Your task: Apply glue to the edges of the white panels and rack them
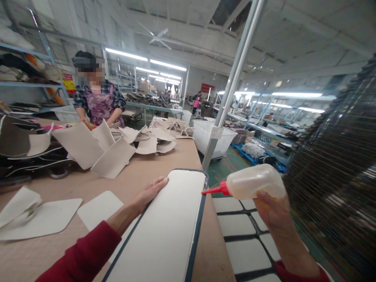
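A long white panel (167, 219) with a dark rim and rounded corners stretches from the bottom of the view to the table's right edge. My left hand (149, 192) lies along its left side, fingers stretched out with the tips on the white surface; the thumb cannot be made out. My right hand (270, 207) is wrapped around a squeeze bottle (252, 182) of cloudy, pale liquid, tilted sideways. Its red nozzle (214, 190) points left, the tip at the panel's right edge near the far corner.
Loose white pieces (100, 207) lie left on the brown table (141, 172), with beige cut pieces (114, 152) piled beyond. Opposite stands a person in an apron (100, 105). A metal post (229, 90) and white bin (205, 137) are past the table; dark-framed white panels (236, 225) lie lower right.
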### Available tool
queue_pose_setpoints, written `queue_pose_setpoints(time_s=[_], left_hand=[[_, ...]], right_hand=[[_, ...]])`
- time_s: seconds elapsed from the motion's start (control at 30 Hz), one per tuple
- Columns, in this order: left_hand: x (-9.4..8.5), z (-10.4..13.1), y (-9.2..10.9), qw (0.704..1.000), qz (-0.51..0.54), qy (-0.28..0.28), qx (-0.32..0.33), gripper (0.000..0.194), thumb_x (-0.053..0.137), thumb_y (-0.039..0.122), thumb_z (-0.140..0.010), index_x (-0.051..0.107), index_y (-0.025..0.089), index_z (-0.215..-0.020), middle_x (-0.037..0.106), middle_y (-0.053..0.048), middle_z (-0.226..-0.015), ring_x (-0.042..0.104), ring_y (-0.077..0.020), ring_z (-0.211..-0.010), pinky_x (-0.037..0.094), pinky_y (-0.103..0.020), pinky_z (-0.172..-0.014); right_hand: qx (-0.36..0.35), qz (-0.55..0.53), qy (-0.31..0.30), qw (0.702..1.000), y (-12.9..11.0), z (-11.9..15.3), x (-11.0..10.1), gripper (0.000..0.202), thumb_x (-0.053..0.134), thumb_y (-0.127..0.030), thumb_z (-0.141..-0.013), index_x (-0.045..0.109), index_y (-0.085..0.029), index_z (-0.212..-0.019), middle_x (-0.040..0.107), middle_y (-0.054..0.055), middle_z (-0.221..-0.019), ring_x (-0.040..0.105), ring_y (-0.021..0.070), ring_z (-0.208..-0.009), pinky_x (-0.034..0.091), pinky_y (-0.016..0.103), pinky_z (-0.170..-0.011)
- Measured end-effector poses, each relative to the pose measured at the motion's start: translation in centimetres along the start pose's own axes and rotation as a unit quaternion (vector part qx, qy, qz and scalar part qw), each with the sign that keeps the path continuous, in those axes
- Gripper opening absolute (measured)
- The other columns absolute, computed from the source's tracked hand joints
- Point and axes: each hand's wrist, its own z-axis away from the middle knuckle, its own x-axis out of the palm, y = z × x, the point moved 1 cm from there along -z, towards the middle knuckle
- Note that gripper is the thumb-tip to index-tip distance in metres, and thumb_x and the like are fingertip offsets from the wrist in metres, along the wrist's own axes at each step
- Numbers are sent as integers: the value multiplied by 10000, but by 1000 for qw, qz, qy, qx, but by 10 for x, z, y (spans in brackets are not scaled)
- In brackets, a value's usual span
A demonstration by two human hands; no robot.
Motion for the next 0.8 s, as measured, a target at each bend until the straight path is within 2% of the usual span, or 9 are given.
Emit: queue_pose_setpoints(time_s=[0.1,0.23,0.43,0.6,0.7,0.8], left_hand=[[1,1,1,1000,-17,11,0,422,772,534,-619,573,191,-763,611,16,-645,547,-147,-580,430,-242,-505],[-1,-2,1,999,-32,17,-1,398,763,520,-630,576,193,-757,618,7,-657,564,-167,-623,443,-255,-539],[-2,-6,5,997,-55,52,19,383,767,498,-639,638,189,-825,707,-58,-874,630,-233,-891,500,-271,-692],[-1,-12,8,997,-63,51,-8,298,702,427,-757,645,161,-878,724,-93,-947,653,-235,-916,522,-274,-701],[-3,-19,8,996,-71,62,-5,328,717,403,-755,665,160,-970,704,-120,-1116,630,-254,-1065,521,-279,-820],[-7,-26,6,995,-84,59,5,437,760,449,-696,684,166,-1021,664,-138,-1221,564,-293,-1197,474,-317,-949]], right_hand=[[26,8,2,1000,1,4,0,567,877,-214,-457,692,-226,-993,699,31,-816,648,173,-751,564,269,-712],[48,5,-16,999,3,8,1,593,865,-235,-476,684,-243,-1041,705,45,-886,657,207,-784,553,371,-814],[60,-3,-23,998,7,10,1,666,855,-239,-478,658,-265,-1115,703,44,-912,661,248,-833,485,480,-935],[54,-11,-46,997,6,13,3,660,840,-242,-514,645,-259,-1145,710,43,-888,674,254,-804,491,494,-931],[53,-10,-61,997,3,16,5,619,828,-249,-544,649,-252,-1137,710,42,-870,682,253,-790,503,485,-921],[53,-7,-57,997,1,18,8,606,836,-259,-522,665,-259,-1103,715,39,-867,686,251,-789,534,449,-881]])
